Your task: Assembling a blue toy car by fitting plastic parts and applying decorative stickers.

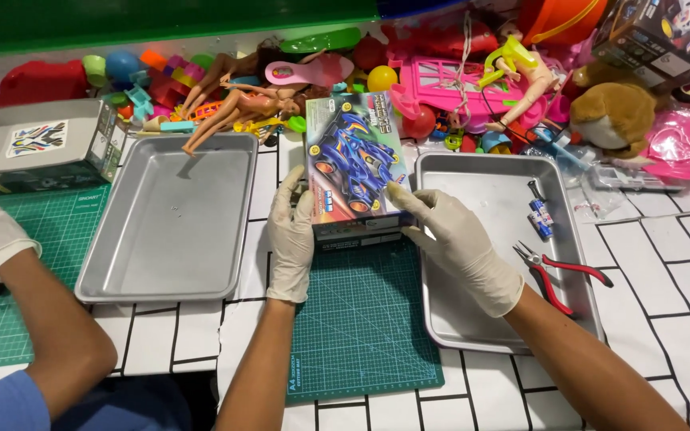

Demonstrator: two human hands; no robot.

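Head view: model car kit box (354, 164) tilted up, lid facing camera for viewing.
Left hand (291, 231): fingers clamped on box's left edge.
Right hand (453, 239): fingers clamped on right edge, steadying.
Cutting mat (365, 327): beneath, bare.

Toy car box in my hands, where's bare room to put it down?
The left tray lies bare. The green mat below the box is free. The right tray is open beside its pliers and batteries. The toy pile behind is crowded.

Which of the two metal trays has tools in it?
The right tray, beside the right hand: it holds red-handled pliers and batteries. The left tray holds none.
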